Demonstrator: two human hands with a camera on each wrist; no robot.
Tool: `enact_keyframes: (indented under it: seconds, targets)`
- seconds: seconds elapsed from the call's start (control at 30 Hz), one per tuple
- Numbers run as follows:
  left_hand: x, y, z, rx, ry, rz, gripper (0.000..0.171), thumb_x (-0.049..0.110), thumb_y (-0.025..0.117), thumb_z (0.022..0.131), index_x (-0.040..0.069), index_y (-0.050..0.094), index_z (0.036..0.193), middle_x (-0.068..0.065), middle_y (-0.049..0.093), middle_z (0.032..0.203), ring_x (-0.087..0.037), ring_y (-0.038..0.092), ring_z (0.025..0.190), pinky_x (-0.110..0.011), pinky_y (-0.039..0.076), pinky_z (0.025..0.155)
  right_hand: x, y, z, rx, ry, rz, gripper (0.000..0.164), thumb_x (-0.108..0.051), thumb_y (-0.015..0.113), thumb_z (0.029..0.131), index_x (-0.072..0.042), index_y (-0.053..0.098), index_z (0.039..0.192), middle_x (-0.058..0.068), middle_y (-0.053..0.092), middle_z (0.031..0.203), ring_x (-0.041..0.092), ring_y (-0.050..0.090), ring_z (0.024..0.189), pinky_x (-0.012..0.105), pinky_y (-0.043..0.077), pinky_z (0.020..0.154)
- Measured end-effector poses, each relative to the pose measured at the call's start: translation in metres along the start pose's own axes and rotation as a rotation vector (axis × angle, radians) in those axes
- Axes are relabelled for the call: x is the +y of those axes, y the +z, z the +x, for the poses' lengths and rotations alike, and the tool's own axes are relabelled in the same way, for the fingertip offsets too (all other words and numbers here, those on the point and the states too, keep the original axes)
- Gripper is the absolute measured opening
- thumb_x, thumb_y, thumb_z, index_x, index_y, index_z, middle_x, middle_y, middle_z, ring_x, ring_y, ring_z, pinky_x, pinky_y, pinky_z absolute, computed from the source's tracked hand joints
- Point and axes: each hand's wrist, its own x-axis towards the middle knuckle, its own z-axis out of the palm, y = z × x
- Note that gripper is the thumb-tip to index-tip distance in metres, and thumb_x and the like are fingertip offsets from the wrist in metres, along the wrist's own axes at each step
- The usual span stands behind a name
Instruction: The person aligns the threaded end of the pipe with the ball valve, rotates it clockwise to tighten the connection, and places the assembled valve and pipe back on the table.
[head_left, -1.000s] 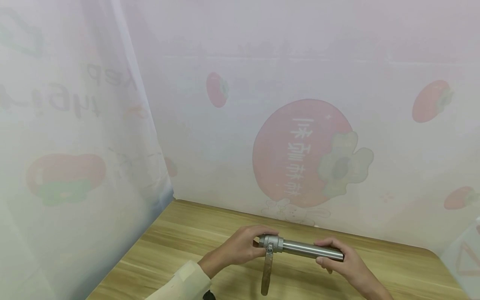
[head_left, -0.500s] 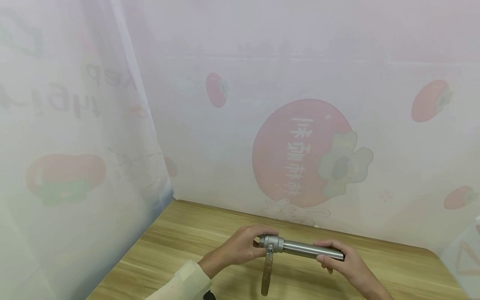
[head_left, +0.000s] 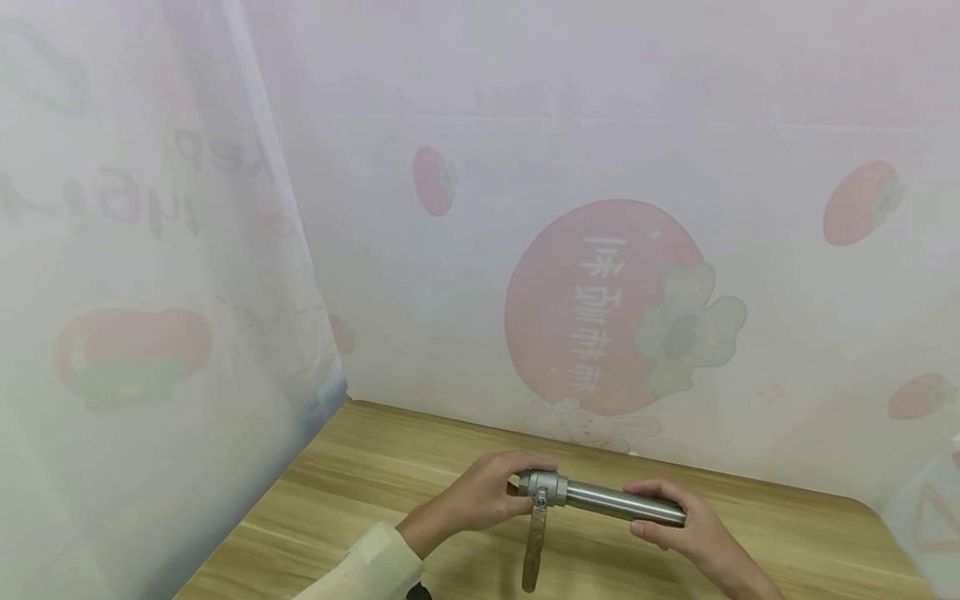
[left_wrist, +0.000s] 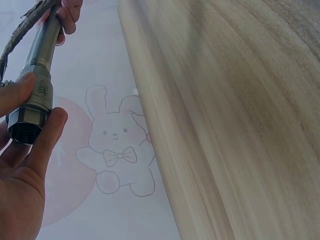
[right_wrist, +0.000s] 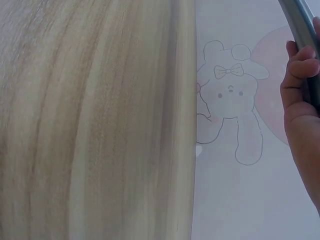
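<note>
My left hand (head_left: 487, 493) grips a metal ball valve (head_left: 543, 487) by its body, fingers behind and thumb in front. A long lever handle (head_left: 533, 550) hangs from the valve toward me. In the left wrist view the valve's hexagonal end (left_wrist: 27, 122) shows an open threaded bore. From the valve's other end a shiny steel pipe (head_left: 600, 497) runs to the right, with some thread visible at the joint. My right hand (head_left: 686, 525) holds the pipe's far end, thumb on the near side. The right wrist view shows those fingers (right_wrist: 302, 67) curled round the pipe.
Valve and pipe are held above a wood-grain table (head_left: 375, 450). Behind it hangs a pale curtain (head_left: 450, 292) printed with red fruit and a rabbit, and another curtain (head_left: 150, 275) closes the left side. A small dark object (head_left: 417, 592) shows by the left sleeve.
The right hand has shifted its grip a little on the pipe, its lower fingers and thumb in a slightly different place. The left hand and the valve stay where they were.
</note>
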Motion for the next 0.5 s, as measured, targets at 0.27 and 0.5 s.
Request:
enact_keyframes:
  seconds: [0.27,0.5]
  targets:
    - [-0.0009,0.0001,0.0,0.002,-0.002,-0.002,0.052,-0.001,0.078,0.098,0.014,0.067,0.147,-0.007,0.071,0.143,-0.012,0.07,0.122,-0.012,0.061,0.089,0.0004,0.001,0.0012,0.008,0.004,0.013,0.048,-0.011,0.076,0.101,0.002,0.057,0.144,0.015,0.064,0.128,0.019,0.065,0.095,0.028,0.061,0.074]
    - [-0.002,0.0005,-0.0005,0.002,0.006,-0.009,0.052,-0.001,0.078,0.098,0.014,0.067,0.147,-0.007,0.071,0.143,-0.012,0.07,0.122,-0.012,0.062,0.089,0.0022,0.001,0.0018,0.014,-0.04,0.024,0.043,-0.009,0.073,0.103,0.003,0.061,0.142,0.011,0.068,0.124,0.017,0.068,0.094,0.029,0.064,0.076]
